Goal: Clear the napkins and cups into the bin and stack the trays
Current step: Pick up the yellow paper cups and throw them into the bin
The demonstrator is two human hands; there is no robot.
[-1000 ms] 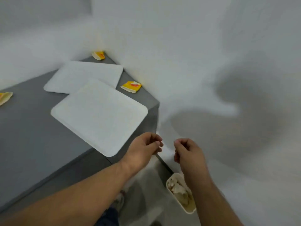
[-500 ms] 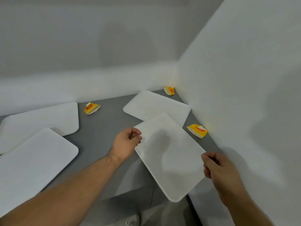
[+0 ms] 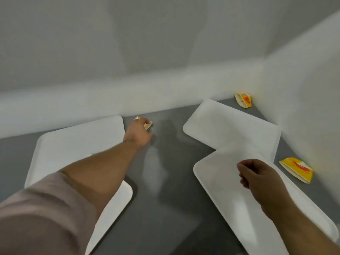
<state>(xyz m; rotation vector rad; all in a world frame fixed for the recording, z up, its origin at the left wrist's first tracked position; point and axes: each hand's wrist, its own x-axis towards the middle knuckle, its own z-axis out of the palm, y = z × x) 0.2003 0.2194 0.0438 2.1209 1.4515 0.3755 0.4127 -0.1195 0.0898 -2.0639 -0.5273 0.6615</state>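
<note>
Several white trays lie flat on the grey table [image 3: 165, 181]: one at the back left [image 3: 77, 140], one under my left forearm [image 3: 114, 208], one at the back right [image 3: 233, 129] and one at the front right [image 3: 230, 199]. Flattened yellow cups lie by the walls. My left hand [image 3: 138, 133] reaches to the back wall, its fingers on one yellow cup [image 3: 148, 125]; the grip itself is hidden. Another cup [image 3: 243, 100] sits in the far corner, a third [image 3: 297, 169] by the right wall. My right hand [image 3: 257, 177] hovers over the front right tray, fingers curled, holding nothing.
White walls close the table at the back and on the right. A bare grey strip runs down the middle between the tray pairs. No bin is in view.
The view swung left from the table's end to the whole tabletop. My left hand stretched from the front right tray's corner to the cup at the back wall. My right hand stayed low and curled.
</note>
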